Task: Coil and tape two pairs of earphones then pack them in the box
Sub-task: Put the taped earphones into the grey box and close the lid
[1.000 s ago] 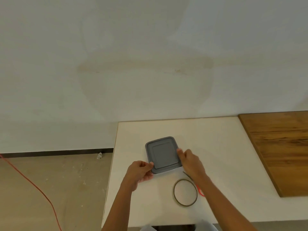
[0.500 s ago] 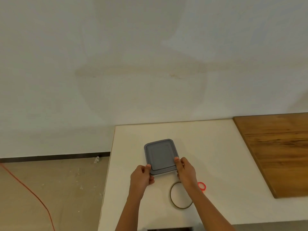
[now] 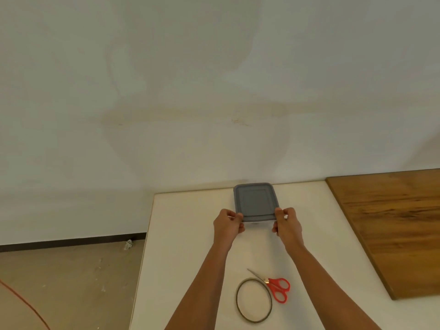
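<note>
Box (image 3: 254, 202) with its grey lid on is at the far edge of the white table (image 3: 185, 234); left hand (image 3: 227, 223) and right hand (image 3: 287, 223) pinch its near corners. Scissors (image 3: 277, 288) and a thin dark ring (image 3: 254, 300) lie nearer, touching.

Box lid (image 3: 254, 202): grey. Counter (image 3: 190, 258): off-white. Scissors (image 3: 272, 283): red handles, silver blades. Ring (image 3: 237, 301): dark olive-brown. Board (image 3: 392, 229): brown, darker wood-grain streaks. Floor cable (image 3: 23, 301): orange.

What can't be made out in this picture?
Head view only.
Inside the box: the grey lid covers it.
Box's near corners: left hand and right hand cover them.
Dark ring: too thin to identify.
Wooden board: cut off by the right edge.
Earphones: none in sight.
</note>
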{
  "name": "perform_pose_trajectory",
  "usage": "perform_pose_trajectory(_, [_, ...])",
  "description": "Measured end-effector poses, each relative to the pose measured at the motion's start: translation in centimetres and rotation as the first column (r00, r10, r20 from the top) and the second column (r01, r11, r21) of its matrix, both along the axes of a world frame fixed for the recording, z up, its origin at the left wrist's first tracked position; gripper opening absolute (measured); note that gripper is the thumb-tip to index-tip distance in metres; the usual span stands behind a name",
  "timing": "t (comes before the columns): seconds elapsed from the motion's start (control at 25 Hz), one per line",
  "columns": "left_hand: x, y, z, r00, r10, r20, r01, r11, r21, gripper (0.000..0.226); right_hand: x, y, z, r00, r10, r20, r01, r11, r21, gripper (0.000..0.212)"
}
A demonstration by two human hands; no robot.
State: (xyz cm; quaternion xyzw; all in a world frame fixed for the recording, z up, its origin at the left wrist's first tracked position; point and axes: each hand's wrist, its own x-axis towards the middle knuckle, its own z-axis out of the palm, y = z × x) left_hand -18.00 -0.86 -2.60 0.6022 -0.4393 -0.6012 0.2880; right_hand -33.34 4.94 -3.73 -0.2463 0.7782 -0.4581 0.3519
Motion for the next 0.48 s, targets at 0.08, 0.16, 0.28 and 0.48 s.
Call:
perform_pose_trajectory(0.08, [-0.8,-0.4,-0.5,1.000,0.003,-0.002,-0.003,1.000,-0.013,0.013,-0.8,-0.2,-0.5,1.000,-0.005,0.001,0.005,1.000,0.011,0.027])
perform_pose_trajectory(0.16, [-1.1,-0.4,-0.7,1.000,-0.002,0.007,0.002,1.000,-0.024,0.014,-1.2,-0.2,-1.0,1.000,-0.008,-0.008,0.009,1.000,0.023,0.029])
perform_pose_trajectory(0.28, [-0.9,-0.2,-0.6,1.000,-0.023,0.017,0.023,1.000,-0.001,0.017,-1.2,0.2,-0.7,1.000,-0.009,-0.011,0.009,0.999,0.045,0.035])
perform_pose_trajectory(0.48, [2.8,2.0,-0.5,0.988,-0.077,0.135,0.070,0.996,0.055,0.019,-0.4,4.4,0.4,0.956,0.152,-0.249,-0.100,0.973,0.209,0.035])
